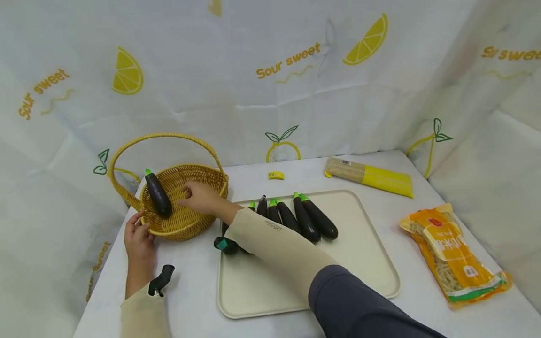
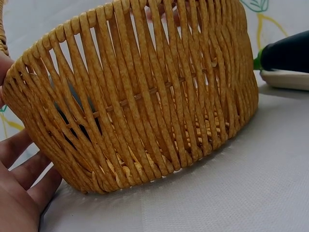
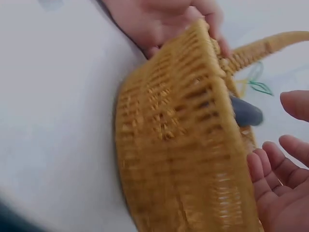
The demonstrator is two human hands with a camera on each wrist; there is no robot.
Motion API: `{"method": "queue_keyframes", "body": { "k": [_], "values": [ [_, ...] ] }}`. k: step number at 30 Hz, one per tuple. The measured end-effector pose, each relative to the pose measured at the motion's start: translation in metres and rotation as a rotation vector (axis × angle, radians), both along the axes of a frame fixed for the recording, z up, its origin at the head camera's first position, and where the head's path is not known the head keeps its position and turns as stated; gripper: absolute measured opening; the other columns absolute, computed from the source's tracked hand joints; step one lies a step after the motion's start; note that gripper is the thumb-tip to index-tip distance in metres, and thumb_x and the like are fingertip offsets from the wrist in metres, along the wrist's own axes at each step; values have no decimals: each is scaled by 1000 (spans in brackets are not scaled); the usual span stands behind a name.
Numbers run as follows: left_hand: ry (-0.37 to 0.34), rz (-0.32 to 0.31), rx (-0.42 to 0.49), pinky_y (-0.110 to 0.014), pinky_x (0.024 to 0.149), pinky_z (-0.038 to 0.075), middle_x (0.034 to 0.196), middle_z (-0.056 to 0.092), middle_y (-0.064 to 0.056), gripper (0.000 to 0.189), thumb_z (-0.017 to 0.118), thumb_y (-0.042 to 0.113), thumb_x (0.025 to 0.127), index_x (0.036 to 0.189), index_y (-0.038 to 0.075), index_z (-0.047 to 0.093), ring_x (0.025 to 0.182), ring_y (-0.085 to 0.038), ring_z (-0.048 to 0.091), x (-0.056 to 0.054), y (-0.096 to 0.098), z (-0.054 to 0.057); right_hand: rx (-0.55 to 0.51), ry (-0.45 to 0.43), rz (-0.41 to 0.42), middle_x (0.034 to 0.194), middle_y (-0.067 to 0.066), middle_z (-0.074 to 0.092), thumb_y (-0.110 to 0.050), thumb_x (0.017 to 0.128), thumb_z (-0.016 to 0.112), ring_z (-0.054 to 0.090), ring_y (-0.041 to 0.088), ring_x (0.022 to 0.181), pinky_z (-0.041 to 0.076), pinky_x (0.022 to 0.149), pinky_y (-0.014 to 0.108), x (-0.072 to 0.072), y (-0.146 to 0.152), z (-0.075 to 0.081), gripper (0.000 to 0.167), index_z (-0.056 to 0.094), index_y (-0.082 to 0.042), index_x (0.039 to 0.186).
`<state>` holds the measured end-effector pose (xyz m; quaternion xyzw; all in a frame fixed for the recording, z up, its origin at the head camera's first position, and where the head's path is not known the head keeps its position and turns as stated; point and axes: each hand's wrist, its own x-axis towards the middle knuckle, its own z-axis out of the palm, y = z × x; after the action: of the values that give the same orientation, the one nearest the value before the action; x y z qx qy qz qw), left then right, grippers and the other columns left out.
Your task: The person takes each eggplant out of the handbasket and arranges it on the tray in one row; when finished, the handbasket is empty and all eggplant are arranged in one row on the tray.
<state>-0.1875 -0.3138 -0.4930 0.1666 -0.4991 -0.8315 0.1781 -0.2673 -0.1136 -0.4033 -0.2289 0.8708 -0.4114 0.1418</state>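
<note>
A wicker basket (image 1: pixel 186 230) with a tall arched handle stands at the left of the table. One eggplant (image 1: pixel 158 195) with a green stem leans inside it against the left wall. My left hand (image 1: pixel 140 241) grips the basket's near-left edge, thumb at the rim and fingers against the outer weave (image 2: pixel 130 101). Over the basket's interior hovers my right hand (image 1: pixel 200 197); in the right wrist view its fingers (image 3: pixel 285 169) are loosely bent with nothing between them. Several more eggplants (image 1: pixel 305 218) lie on a cream tray (image 1: pixel 359 263), some partly hidden by my right sleeve.
To the tray's right lies an orange bag of noodles (image 1: pixel 456 256). Behind it is a yellow-and-clear pack of dry noodles (image 1: pixel 367 176). A small yellow packet (image 1: pixel 276 175) rests near the back edge. A printed white curtain (image 1: pixel 236 126) hangs behind the table.
</note>
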Motion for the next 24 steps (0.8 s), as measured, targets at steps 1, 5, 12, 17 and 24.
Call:
{"method": "queue_keyframes", "body": {
  "k": [1,5,12,17,24],
  "values": [
    [-9,2,1,-19,74,45,141,41,-7,33,44,4,98,130,13,50,107,-16,48,1,-1,0,5,-23,-10,105,-5,60,-38,93,66,56,5,90,46,74,23,-1,-9,-2,49,55,-13,133],
    [-33,15,-13,-19,80,46,142,40,-6,34,44,4,98,130,15,50,114,-17,47,3,-2,-2,10,-107,-75,115,-3,63,-41,90,68,59,9,101,48,81,27,-6,-39,-10,51,55,-16,133],
    [20,-34,-42,-19,77,44,145,38,-9,35,44,5,99,132,14,48,109,-17,47,-9,7,2,119,-117,-179,133,-2,56,-45,89,68,54,12,118,44,93,28,-29,-56,-17,65,45,-16,143],
    [18,-3,-48,-19,79,46,142,41,-9,34,41,3,99,131,13,49,111,-18,49,-9,7,3,36,-188,-67,142,0,48,-39,87,72,48,12,126,39,99,27,-34,-64,-22,80,31,-14,151],
    [25,26,-27,-19,73,44,139,44,-9,34,41,2,98,130,12,50,108,-19,49,-2,2,-2,-75,-233,14,119,1,58,-25,88,73,57,11,104,43,87,23,-20,-87,-34,62,43,-9,139]
  ]
}}
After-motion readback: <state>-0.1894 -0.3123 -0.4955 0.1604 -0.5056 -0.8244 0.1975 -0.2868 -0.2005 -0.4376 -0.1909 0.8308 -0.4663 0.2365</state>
